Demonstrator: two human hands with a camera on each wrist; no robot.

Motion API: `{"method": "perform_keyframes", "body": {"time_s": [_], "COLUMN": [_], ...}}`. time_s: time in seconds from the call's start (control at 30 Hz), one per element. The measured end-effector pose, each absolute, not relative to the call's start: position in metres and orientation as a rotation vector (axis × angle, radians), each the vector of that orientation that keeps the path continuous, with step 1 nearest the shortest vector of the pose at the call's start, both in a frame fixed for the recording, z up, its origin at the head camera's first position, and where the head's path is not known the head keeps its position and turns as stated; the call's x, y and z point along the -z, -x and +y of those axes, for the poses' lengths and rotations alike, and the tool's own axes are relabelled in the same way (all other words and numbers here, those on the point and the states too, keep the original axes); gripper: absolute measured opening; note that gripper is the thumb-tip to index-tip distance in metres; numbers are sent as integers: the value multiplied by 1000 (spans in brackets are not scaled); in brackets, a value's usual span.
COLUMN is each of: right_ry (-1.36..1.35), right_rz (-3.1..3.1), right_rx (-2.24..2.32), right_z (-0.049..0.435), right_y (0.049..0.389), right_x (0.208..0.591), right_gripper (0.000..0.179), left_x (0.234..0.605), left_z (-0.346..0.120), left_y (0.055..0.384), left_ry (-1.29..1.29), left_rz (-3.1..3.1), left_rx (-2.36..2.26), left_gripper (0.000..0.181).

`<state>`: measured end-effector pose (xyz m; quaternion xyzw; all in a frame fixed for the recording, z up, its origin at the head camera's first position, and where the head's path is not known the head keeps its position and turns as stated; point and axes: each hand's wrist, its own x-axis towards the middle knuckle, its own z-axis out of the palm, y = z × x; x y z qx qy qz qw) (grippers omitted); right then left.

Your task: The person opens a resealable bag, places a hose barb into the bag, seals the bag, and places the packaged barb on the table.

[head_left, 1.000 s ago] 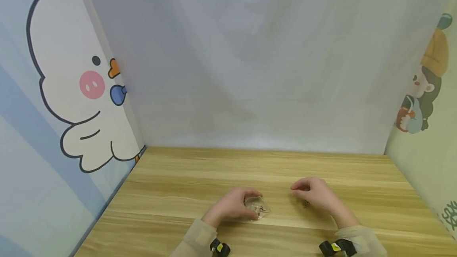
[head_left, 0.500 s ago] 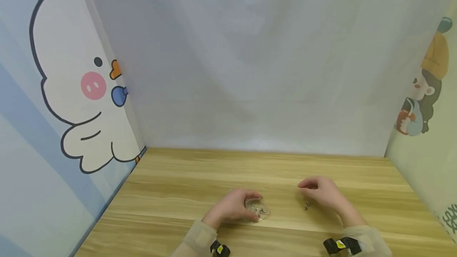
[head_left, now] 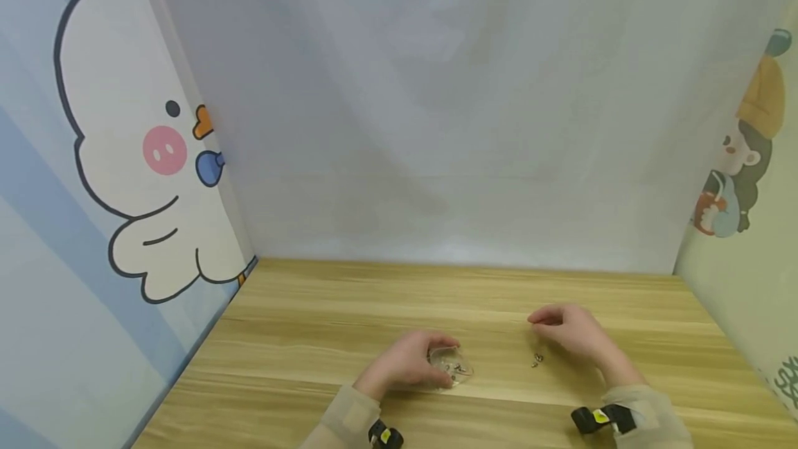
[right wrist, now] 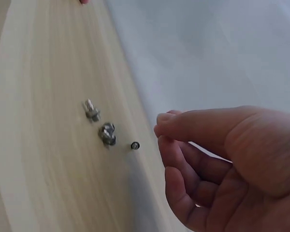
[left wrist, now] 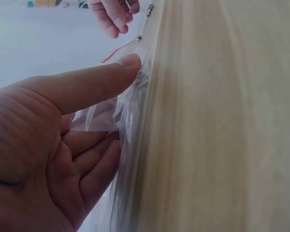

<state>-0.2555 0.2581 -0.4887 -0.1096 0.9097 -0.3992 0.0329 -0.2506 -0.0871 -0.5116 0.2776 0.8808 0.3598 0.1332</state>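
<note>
A clear plastic zip bag (head_left: 460,375) with several small metal screws in it lies on the table, and my left hand (head_left: 408,357) holds its near side between thumb and curled fingers. The bag's red seal line (left wrist: 117,52) shows in the left wrist view. My right hand (head_left: 576,332) hovers just beyond and right of a few loose metal screws (head_left: 537,359). Its thumb and index fingertips meet, the other fingers are curled, and nothing shows between them. In the right wrist view the loose screws (right wrist: 107,134) sit left of the fingertips, with a single small one (right wrist: 135,145) closest.
The wood-grain table (head_left: 349,296) extends around both hands. A pale backdrop (head_left: 436,123) rises at its far edge, with cartoon-printed panels (head_left: 112,179) on the left and right sides. Each wrist wears a black camera strap (head_left: 601,419).
My right hand has shifted rightward and slightly away, uncovering the loose screws on the table. The left hand and the bag have stayed nearly still.
</note>
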Motion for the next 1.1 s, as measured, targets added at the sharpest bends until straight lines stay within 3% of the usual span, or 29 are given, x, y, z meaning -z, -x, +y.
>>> {"method": "perform_keyframes", "body": {"time_s": [1.1], "right_ry": [476], "right_rz": [2731], "right_rx": [1163], "right_z": [278], "right_y": [285], "right_x": [515], "right_gripper": [21], "left_x": [512], "left_z": [-87], "left_y": [251], "left_ry": [-800], "left_rz": [2536], "left_rx": [-1071], "left_gripper": [66]}}
